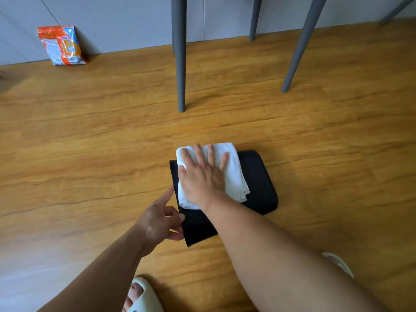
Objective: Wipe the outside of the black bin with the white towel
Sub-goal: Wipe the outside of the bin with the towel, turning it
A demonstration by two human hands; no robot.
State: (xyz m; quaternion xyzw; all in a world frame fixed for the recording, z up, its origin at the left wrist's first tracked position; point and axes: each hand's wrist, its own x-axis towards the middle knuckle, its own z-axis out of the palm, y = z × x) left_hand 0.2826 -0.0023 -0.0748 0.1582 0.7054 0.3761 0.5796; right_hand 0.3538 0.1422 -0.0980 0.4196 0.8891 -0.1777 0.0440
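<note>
Two hands work the black bin [258, 188] lying on the floor, long axis near-left to far-right: right hand [200, 176] flat on the white towel [234, 174], left hand [161, 218] gripping its near-left edge.

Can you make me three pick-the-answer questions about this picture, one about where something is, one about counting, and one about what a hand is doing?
1. Where is the white towel?
A. On the black bin
B. Against the wall
C. On the floor under a grey leg

2. How many grey furniture legs can you see, whole or in part?
A. One
B. Two
C. At least four

3. What is the right hand doing?
A. Pressing flat on the towel
B. Holding the orange packet
C. Making a fist in the air

Answers:
1 A, the towel lies on the bin's top side.
2 C, four or more grey legs show.
3 A, its fingers are spread on the towel, while the left hand grips the bin's edge.
</note>
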